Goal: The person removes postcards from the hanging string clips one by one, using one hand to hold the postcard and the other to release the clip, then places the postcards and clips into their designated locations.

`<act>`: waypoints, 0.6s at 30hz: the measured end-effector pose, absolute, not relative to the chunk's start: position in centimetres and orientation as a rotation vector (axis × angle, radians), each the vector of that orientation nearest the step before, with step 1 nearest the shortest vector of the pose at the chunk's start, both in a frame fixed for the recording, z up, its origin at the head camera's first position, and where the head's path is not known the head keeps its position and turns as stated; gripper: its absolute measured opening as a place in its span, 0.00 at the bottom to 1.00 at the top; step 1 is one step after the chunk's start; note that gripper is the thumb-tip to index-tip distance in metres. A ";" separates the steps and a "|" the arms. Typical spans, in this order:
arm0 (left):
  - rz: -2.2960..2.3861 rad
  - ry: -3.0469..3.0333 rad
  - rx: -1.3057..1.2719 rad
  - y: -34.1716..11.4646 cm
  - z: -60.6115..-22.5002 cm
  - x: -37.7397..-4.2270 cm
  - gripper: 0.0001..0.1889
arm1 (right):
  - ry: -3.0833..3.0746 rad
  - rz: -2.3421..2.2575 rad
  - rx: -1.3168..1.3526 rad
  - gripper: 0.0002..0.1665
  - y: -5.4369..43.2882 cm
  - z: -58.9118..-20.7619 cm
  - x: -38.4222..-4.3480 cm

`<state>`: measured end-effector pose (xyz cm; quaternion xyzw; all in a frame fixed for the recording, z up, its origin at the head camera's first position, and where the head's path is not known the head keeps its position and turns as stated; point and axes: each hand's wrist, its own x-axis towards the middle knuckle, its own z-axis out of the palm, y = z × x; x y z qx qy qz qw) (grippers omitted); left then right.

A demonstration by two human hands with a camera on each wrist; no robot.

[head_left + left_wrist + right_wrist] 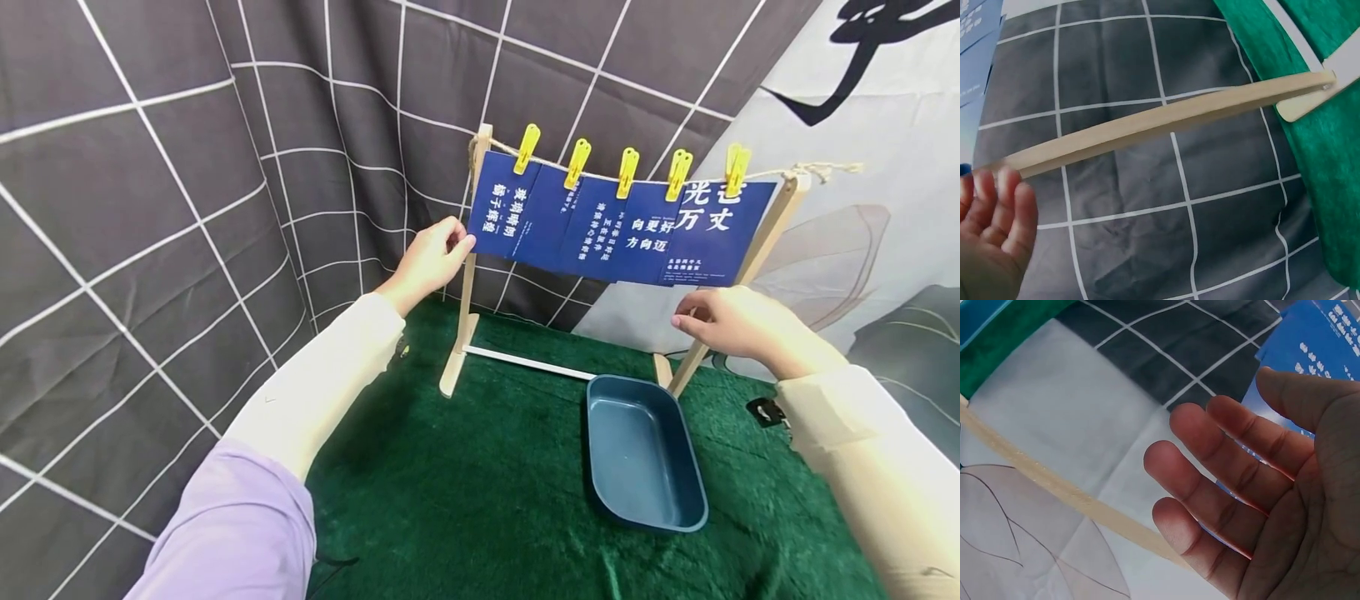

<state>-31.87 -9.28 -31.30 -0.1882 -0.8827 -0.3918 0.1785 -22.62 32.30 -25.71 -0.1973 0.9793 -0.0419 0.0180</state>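
Several dark blue cards with white characters (592,225) hang in an overlapping row from a twine line. Yellow clothespins (627,172) clip their top edges to it. At the lower left corner of the leftmost card (491,218), my left hand (431,254) pinches the edge between thumb and forefinger. Loosely bent fingers of that hand show in the left wrist view, beside the wooden post (1166,119). Below the right end of the row is my right hand (738,325), holding nothing. In the right wrist view its fingers (1175,472) are spread and slightly bent.
The wooden stand has a right post (772,225) and a white bottom bar (525,362). A blue-grey plastic tub (648,454) sits on the green cloth (450,500) before it. Behind hangs a dark grid-patterned curtain (360,108), with a white printed cloth (892,150) at right.
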 end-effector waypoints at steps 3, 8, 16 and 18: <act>-1.267 -2.465 -0.548 -9.3 -31.1 -31.8 0.08 | 3.045 -0.135 -0.633 0.16 31.9 -25.3 -22.8; -1.557 -2.400 -0.542 -8.9 -30.6 -31.5 0.09 | 3.090 -0.117 -0.698 0.13 30.2 -23.6 -23.1; -1.666 -2.281 -0.561 -8.7 -30.5 -31.0 0.08 | 3.160 -0.105 -0.867 0.12 24.6 -19.1 -24.8; -1.646 -2.260 -0.559 -8.8 -30.7 -30.8 0.08 | 3.201 -0.124 -0.936 0.11 23.0 -17.9 -25.3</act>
